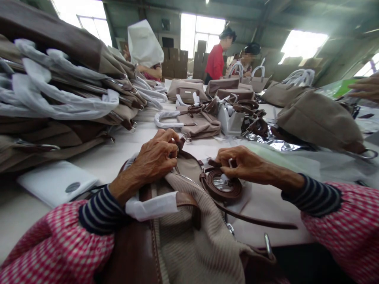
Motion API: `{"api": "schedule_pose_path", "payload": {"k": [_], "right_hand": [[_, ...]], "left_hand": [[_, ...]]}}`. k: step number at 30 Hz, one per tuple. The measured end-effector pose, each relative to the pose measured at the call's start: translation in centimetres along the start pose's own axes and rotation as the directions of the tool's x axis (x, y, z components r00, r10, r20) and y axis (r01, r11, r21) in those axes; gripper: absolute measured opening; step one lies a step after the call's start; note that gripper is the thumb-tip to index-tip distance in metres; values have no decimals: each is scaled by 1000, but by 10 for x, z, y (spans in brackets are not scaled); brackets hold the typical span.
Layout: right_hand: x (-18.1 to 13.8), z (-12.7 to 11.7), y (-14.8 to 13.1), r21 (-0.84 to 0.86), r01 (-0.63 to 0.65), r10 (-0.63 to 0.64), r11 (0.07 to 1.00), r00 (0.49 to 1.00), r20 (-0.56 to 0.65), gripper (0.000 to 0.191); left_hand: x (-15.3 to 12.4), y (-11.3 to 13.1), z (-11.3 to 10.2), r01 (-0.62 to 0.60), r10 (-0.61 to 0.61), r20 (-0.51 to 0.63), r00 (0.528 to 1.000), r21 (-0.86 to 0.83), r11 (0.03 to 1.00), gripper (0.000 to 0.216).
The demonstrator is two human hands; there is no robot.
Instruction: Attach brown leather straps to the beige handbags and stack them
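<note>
Handbag (189, 232), beige with brown trim: lies on the tabletop (118, 146) just before the person. Left hand (154, 157): fingers closed on the handbag's top edge. Right hand (245, 163): fingers pinching the coiled brown strap (220, 191), which rests on the handbag.

matt ribbed cloth bag (195, 236), smooth glossy leather strap (220, 188), shiny metal ring (268, 245)

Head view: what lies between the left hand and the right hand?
The beige bag and a brown strap with a metal buckle, seen in the head view.
</note>
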State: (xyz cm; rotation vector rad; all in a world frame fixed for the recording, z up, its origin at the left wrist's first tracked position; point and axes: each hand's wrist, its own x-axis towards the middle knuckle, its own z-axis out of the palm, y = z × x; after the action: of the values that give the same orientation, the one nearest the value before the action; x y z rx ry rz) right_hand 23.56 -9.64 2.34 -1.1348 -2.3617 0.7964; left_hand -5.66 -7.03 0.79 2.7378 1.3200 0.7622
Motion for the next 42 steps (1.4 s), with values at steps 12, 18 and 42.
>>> {"api": "schedule_pose_path", "payload": {"k": [12, 18, 42], "right_hand": [[19, 6, -9, 264, 57, -93, 963, 988, 127, 30], [12, 12, -12, 118, 223, -236, 968, 965, 115, 20], [30, -9, 8, -312, 72, -54, 947, 996, 66, 16]], "left_hand": [[0, 3, -3, -1, 1, 23, 1000, 7, 1000, 12], [0, 6, -5, 20, -20, 35, 999, 5, 1000, 12], [0, 7, -5, 45, -45, 37, 998, 3, 999, 11]]}}
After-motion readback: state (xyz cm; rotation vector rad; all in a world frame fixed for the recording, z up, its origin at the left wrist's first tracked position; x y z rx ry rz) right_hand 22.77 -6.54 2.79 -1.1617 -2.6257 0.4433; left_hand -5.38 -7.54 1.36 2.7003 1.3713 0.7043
